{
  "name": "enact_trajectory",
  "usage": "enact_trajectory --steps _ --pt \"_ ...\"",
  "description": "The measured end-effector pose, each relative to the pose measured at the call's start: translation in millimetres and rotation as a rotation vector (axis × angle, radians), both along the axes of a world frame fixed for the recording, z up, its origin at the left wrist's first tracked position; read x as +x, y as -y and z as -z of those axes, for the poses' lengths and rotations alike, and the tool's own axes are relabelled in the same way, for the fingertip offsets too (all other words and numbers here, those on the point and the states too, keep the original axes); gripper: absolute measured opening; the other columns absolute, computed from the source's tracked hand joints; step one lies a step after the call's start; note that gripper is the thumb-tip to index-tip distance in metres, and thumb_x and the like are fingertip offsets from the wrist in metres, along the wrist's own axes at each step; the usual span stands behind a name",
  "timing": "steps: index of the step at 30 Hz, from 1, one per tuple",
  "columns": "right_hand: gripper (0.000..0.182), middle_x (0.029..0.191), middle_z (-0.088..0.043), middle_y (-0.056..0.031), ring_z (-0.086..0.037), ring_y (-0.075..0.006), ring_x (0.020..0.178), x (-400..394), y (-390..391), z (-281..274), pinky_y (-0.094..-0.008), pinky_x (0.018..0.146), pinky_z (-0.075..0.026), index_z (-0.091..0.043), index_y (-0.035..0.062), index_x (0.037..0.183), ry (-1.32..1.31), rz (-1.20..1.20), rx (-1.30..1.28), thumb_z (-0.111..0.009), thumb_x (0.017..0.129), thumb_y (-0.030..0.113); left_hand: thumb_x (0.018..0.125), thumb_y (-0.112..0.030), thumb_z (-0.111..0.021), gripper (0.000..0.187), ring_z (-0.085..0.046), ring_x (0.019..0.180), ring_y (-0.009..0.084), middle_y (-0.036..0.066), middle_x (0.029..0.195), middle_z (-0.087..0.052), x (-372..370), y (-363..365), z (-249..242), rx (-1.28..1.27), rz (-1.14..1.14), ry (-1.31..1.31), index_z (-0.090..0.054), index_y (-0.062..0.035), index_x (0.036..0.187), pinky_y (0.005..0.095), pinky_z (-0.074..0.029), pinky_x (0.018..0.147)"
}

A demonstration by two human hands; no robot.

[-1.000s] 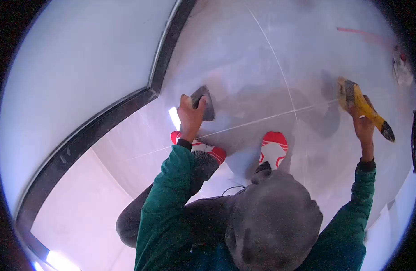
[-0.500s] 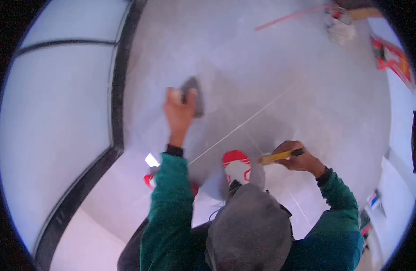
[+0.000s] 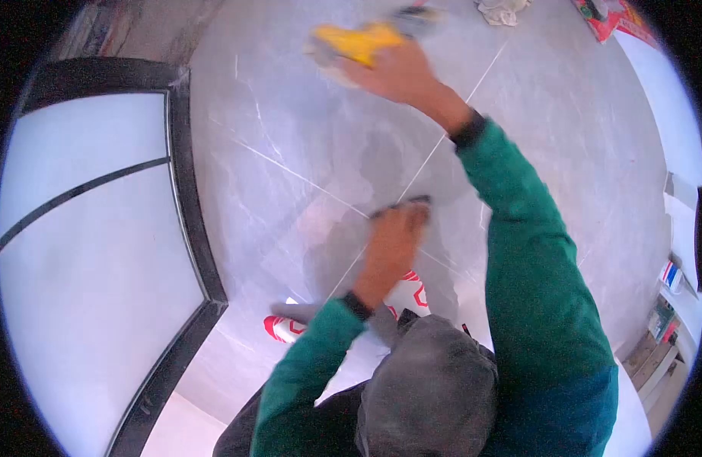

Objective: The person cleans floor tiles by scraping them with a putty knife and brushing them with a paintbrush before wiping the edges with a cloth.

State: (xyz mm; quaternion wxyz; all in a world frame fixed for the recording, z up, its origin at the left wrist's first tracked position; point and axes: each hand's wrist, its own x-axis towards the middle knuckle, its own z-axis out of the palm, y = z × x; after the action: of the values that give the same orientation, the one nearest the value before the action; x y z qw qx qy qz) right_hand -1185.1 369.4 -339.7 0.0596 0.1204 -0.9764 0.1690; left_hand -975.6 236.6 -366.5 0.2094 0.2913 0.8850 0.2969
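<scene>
Over the grey floor tiles (image 3: 282, 206), my right hand (image 3: 404, 72) is stretched far forward with its fingers closed on a yellow tool (image 3: 355, 44). The tool is smeared by motion, with a pale underside at its left. Just beyond it shows a blurred dark object (image 3: 419, 17). My left hand (image 3: 389, 247) is closer to my body, in front of my feet. It is closed round a dark, flat tool (image 3: 421, 200), of which only the front edge shows past the fingers. The palm hides the remainder.
A black-framed door with frosted panels (image 3: 100, 274) stands on the left. Red-and-white shoes (image 3: 286, 327) are below my left arm. A crumpled pale cloth (image 3: 503, 11) and a red bag (image 3: 606, 19) lie at the far right. A white container (image 3: 671, 276) stands by the right wall.
My right hand has swung forward and left with the yellow tool. My left hand has drawn back toward my feet and to the right, still holding the dark tool. The view has shifted.
</scene>
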Motion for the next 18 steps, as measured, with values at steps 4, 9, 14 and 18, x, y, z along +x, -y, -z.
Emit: enact_trajectory --steps 4,9,14,18 --pt "0.028 0.086 -0.057 -0.0069 -0.054 -0.0151 0.079 113 -112 12 -0.0298 0.069 -0.045 -0.052 -0.0004 0.097 0.074 0.342 -0.829 -0.06 0.076 0.017 0.081 -0.018 -0.041 0.038 -0.046 0.096 0.0323 0.016 0.109 -0.048 32 -79 44 0.03 0.142 -0.363 -0.043 -0.0049 0.117 0.0461 -0.037 0.08" --pt "0.048 0.117 -0.048 -0.0108 -0.047 -0.0186 0.104 274 -204 6 -0.0309 0.088 -0.039 -0.037 0.0 0.123 0.184 0.781 -0.861 -0.055 0.083 0.019 0.078 -0.015 -0.044 0.029 -0.05 0.081 0.0312 0.015 0.089 -0.05 -135 -62 66 -0.342 -0.2 -0.674 -0.049 -0.0073 0.105 0.046 -0.039 0.06" --pt "0.046 0.104 -0.056 -0.0132 -0.058 -0.0231 0.086 368 -222 41 -0.0331 0.074 -0.046 -0.041 0.0027 0.121 0.169 1.126 -0.233 -0.055 0.082 0.022 0.081 -0.023 -0.045 0.025 -0.052 0.091 0.0335 0.014 0.093 -0.053 -333 81 33 -0.745 -0.169 -0.628 -0.054 -0.0108 0.101 0.0441 -0.045 0.073" --pt "0.056 0.1 -0.055 -0.0112 -0.057 -0.0276 0.087 232 -66 61 -0.0388 0.07 -0.046 -0.038 0.0082 0.118 0.142 1.351 -0.466 -0.062 0.069 0.021 0.083 -0.021 -0.046 0.024 -0.052 0.089 0.0328 0.016 0.092 -0.052 -316 130 -65 -0.532 -0.149 -0.802 -0.054 -0.0053 0.098 0.0408 -0.045 0.074"
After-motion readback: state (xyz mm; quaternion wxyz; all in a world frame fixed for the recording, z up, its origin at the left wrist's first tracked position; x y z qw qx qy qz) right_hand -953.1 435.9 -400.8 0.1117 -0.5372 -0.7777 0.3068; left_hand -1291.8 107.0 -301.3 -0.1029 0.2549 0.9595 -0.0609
